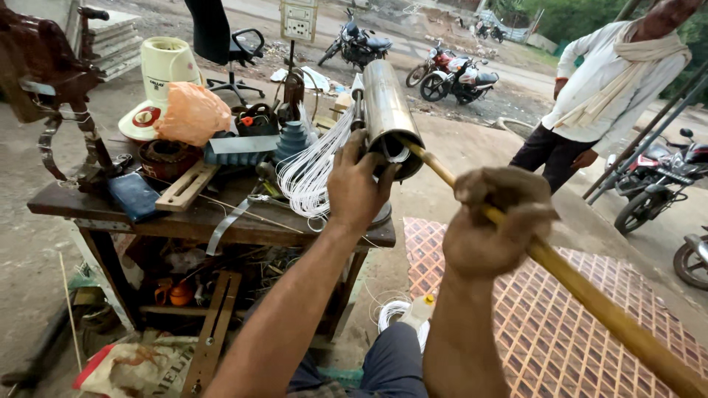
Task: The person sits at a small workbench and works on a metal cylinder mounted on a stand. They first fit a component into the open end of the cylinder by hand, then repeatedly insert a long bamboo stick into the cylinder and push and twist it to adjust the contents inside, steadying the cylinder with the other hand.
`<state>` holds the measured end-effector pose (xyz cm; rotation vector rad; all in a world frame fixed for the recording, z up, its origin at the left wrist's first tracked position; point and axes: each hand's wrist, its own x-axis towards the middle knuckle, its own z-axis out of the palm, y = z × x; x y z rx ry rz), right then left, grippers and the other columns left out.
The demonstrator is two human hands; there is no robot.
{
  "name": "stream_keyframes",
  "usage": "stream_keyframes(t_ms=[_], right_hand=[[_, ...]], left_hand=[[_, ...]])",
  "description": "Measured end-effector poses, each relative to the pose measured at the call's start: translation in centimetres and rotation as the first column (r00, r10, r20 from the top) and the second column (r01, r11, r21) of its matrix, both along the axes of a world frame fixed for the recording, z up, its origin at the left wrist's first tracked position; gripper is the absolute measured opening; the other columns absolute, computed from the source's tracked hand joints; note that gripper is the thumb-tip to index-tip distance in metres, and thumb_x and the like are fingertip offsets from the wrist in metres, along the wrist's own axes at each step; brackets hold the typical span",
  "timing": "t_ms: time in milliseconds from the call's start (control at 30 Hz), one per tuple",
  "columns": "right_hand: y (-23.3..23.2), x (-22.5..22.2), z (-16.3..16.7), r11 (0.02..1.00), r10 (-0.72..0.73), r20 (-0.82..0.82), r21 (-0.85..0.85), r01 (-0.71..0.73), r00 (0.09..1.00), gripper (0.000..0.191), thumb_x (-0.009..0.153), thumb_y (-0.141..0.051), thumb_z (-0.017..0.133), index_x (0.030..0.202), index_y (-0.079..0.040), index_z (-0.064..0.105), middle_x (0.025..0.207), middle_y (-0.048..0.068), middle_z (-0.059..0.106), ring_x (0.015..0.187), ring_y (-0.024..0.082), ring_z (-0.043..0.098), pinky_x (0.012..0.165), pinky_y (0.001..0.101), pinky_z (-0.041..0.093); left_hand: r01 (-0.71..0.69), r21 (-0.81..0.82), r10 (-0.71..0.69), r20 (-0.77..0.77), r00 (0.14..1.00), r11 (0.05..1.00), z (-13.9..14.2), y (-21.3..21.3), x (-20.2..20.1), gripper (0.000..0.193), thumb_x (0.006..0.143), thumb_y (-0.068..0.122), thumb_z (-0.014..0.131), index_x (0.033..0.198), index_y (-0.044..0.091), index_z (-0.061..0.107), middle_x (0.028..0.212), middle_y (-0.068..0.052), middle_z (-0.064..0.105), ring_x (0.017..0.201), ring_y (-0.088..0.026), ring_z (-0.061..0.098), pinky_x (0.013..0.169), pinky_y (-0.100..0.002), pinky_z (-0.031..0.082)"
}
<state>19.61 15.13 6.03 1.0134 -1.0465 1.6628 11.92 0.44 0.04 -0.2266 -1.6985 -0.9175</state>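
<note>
My left hand (pixel 358 186) grips the near rim of a metal cylinder (pixel 387 110) that lies tilted on the wooden workbench (pixel 221 217). White wire loops (pixel 313 173) spill out from its side, just left of my fingers. My right hand (pixel 498 221) is closed around a long yellowish wooden stick (pixel 590 295). The stick's far end enters the open mouth of the cylinder.
The bench carries a cream mixer base (pixel 162 74), an orange plastic bag (pixel 192 114), a blue ribbed part (pixel 293 140) and scrap. A person in white (pixel 605 88) stands at right. Motorcycles (pixel 457 74) are parked beyond. A patterned mat (pixel 560 324) lies on the ground.
</note>
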Motion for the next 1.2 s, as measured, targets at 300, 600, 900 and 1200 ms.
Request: stream_keyframes(t_ms=[300, 600, 900, 1200], right_hand=[[11.8, 7.0, -3.5, 0.925, 0.341, -0.041, -0.165, -0.343, 0.939, 0.063, 0.113, -0.055, 0.031, 0.083, -0.008, 0.061, 0.06, 0.005, 0.056, 0.049, 0.012, 0.05, 0.047, 0.0292, 0.04], [12.5, 5.1, -7.0, 0.968, 0.027, -0.094, -0.247, -0.049, 0.995, 0.074, 0.113, -0.064, 0.022, 0.082, -0.011, 0.063, 0.059, 0.01, 0.053, 0.039, 0.011, 0.045, 0.042, 0.0303, 0.037], [1.3, -0.2, -6.8, 0.993, -0.111, -0.221, -0.071, 0.097, 0.969, 0.07, 0.11, -0.06, 0.026, 0.091, -0.004, 0.063, 0.069, 0.007, 0.053, 0.05, 0.014, 0.047, 0.051, 0.031, 0.045], [-1.5, -1.8, -5.4, 0.99, -0.129, -0.174, -0.071, 0.119, 0.976, 0.066, 0.114, -0.054, 0.035, 0.092, 0.003, 0.061, 0.08, 0.012, 0.052, 0.062, 0.021, 0.05, 0.058, 0.0324, 0.049]], left_hand=[[0.046, -0.028, -0.049, -0.117, 0.992, 0.999, -1.2, -0.7, 0.8, 0.031, 0.081, 0.023, 0.088, 0.103, 0.01, 0.072, 0.135, -0.016, 0.062, 0.115, -0.037, 0.068, 0.093, -0.043, 0.058], [0.146, 0.035, -0.147, 0.033, 0.989, 0.989, -1.1, 0.2, 0.6, 0.026, 0.081, 0.024, 0.089, 0.092, 0.007, 0.074, 0.138, -0.018, 0.062, 0.091, -0.027, 0.076, 0.077, -0.037, 0.062], [0.03, -0.042, -0.032, -0.041, 0.999, 0.999, -1.2, 0.7, -0.1, 0.026, 0.079, 0.028, 0.09, 0.088, 0.008, 0.076, 0.133, -0.022, 0.062, 0.099, -0.034, 0.073, 0.079, -0.04, 0.06], [0.043, -0.011, -0.044, -0.075, 0.996, 0.999, -1.1, 0.8, 0.0, 0.023, 0.083, 0.025, 0.089, 0.089, 0.008, 0.075, 0.129, -0.02, 0.063, 0.102, -0.034, 0.072, 0.079, -0.04, 0.06]])
